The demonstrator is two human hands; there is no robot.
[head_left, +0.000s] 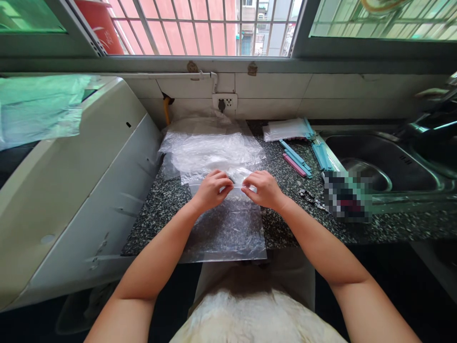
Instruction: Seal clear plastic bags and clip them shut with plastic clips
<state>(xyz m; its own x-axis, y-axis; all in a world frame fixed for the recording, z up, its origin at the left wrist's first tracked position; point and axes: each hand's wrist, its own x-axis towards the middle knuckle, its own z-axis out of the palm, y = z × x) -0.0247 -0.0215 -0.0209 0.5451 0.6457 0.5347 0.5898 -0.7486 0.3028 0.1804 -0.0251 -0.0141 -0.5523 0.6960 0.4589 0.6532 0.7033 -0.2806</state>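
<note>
A clear plastic bag (pixel 228 233) lies flat on the speckled counter (pixel 153 216) in front of the person, its lower edge reaching past the counter's front. Both hands are at its upper end, close together but apart: the left hand (pixel 213 189) pinches the pale strip across the bag between thumb and fingers, and the right hand (pixel 263 189) pinches the same strip just beside it. From where I stand, a small dark thing shows by the left fingertips, too little of it to name.

Just beyond the hands, a loose heap of clear bags (pixel 214 143) spreads back toward the wall. To its right lie blue sticks (pixel 296 157) with a pink stick (pixel 293 165) alongside, and behind them a pack of clear bags (pixel 285 129). More blue strips (pixel 322 157) lean by the rim of the metal sink (pixel 410 183). Nearer the person are a beaded strap (pixel 312 198) and something blurred out. On the wall, a black plug (pixel 222 105) sits in the socket (pixel 232 101), below a barred window (pixel 200 28). A red bucket (pixel 101 28) stands outside at the left.
</note>
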